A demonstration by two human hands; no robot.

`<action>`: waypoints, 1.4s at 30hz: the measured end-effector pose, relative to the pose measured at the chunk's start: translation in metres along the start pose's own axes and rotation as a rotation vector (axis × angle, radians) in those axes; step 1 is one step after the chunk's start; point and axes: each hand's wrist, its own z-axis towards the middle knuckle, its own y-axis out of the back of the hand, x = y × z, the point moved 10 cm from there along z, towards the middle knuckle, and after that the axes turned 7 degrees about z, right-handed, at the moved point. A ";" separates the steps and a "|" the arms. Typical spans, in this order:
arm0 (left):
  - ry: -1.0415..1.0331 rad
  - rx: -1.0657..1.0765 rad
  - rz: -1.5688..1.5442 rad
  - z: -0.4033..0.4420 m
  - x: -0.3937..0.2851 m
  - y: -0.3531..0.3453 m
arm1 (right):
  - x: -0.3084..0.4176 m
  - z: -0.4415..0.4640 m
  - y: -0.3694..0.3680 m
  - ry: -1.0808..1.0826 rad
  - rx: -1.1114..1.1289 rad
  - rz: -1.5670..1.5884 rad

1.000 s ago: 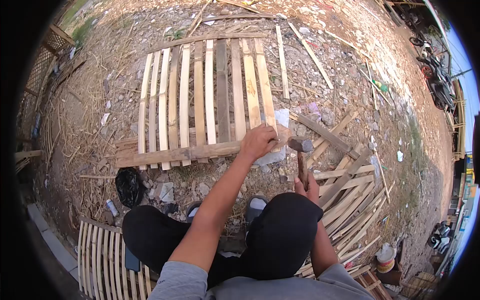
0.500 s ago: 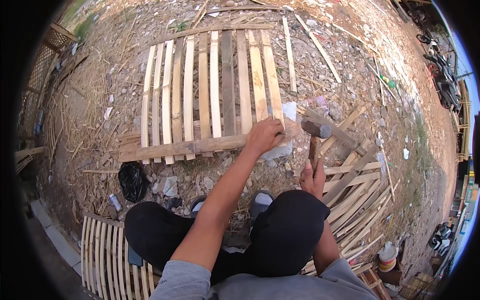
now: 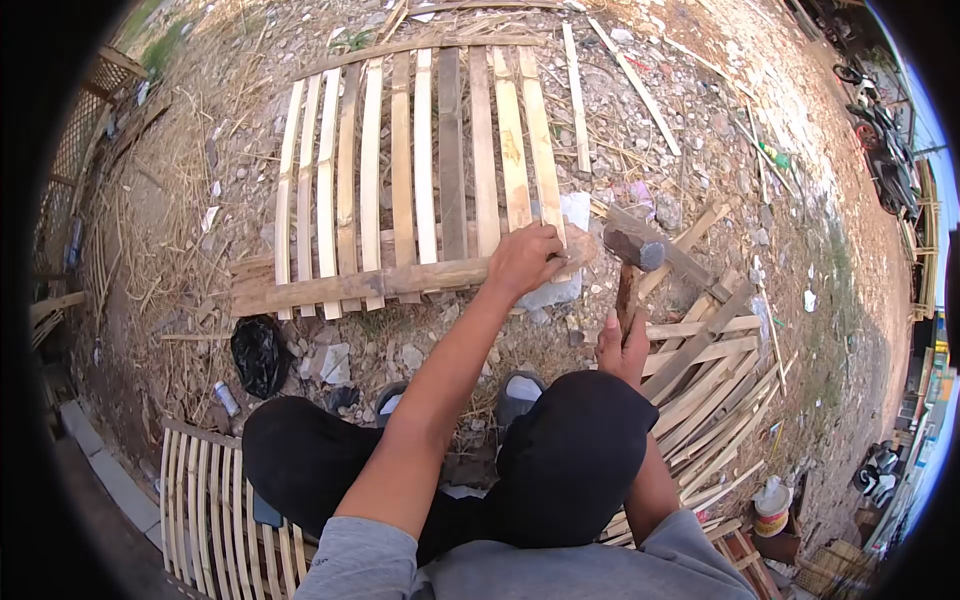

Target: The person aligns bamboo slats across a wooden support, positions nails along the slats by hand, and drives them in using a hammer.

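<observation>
A panel of bamboo slats (image 3: pixel 402 170) lies on the ground in front of me, its slats crossing a near bamboo rail (image 3: pixel 400 283). My left hand (image 3: pixel 524 262) rests at the right end of that rail, its thumb and fingertips pinched together by the last slat (image 3: pixel 541 150). Whatever is between those fingertips is too small to make out. My right hand (image 3: pixel 623 350) is wrapped round the wooden handle of a hammer (image 3: pixel 636 250), a heavy, blocky metal head held upright just right of the rail's end.
A pile of loose bamboo strips (image 3: pixel 715 410) lies to the right. Another slatted panel (image 3: pixel 205 495) is at lower left, with a black plastic bag (image 3: pixel 260 357) and a can (image 3: pixel 227 399) nearby. A bucket (image 3: pixel 771 508) stands at lower right. Stones and scraps cover the ground.
The view has shifted slightly, so the panel appears a little higher and further left. Both hands keep their holds, and the hammer stays upright beside the rail's end.
</observation>
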 end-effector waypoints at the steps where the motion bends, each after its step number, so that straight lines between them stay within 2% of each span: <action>1: 0.002 -0.004 0.003 0.000 0.000 0.001 | -0.009 -0.003 -0.005 0.039 0.011 -0.100; 5: 0.007 -0.004 0.038 0.001 -0.002 0.000 | -0.029 -0.004 -0.019 0.095 0.016 -0.282; 6: 0.018 0.000 0.056 0.000 0.001 -0.001 | -0.033 -0.001 -0.017 0.008 0.022 -0.196; 8: 0.006 -0.006 0.041 -0.005 0.002 -0.005 | -0.027 0.001 -0.011 -0.026 0.030 -0.093; 10: -0.007 -0.020 0.036 0.001 0.003 -0.002 | -0.005 0.007 -0.004 0.009 0.028 0.003; 13: 0.003 -0.015 0.034 -0.001 0.004 -0.002 | 0.016 0.000 -0.004 0.010 -0.012 0.349; 17: 0.017 0.010 0.046 -0.001 0.002 -0.004 | -0.022 -0.007 -0.022 0.105 0.026 -0.372; 22: 0.015 -0.002 0.040 -0.009 -0.001 -0.003 | -0.023 -0.015 -0.009 -0.088 0.027 -0.167; 27: 0.028 0.014 -0.004 0.000 0.003 -0.001 | 0.006 -0.005 -0.005 0.086 -0.001 -0.211; 30: 0.026 -0.029 0.001 0.000 0.004 0.004 | -0.010 -0.002 -0.020 0.061 0.120 -0.350; 34: 0.131 0.056 -0.009 -0.002 0.013 -0.003 | -0.005 0.002 -0.016 0.023 0.089 -0.353; 38: 0.187 0.026 -0.047 0.002 0.015 0.000 | 0.031 0.011 -0.003 0.040 0.116 -0.265; 41: 0.240 0.036 -0.083 0.002 0.022 -0.001 | 0.026 0.008 -0.001 -0.011 0.142 -0.130; 42: 0.259 0.038 -0.103 0.002 0.023 -0.001 | 0.017 0.007 -0.004 0.093 0.155 -0.121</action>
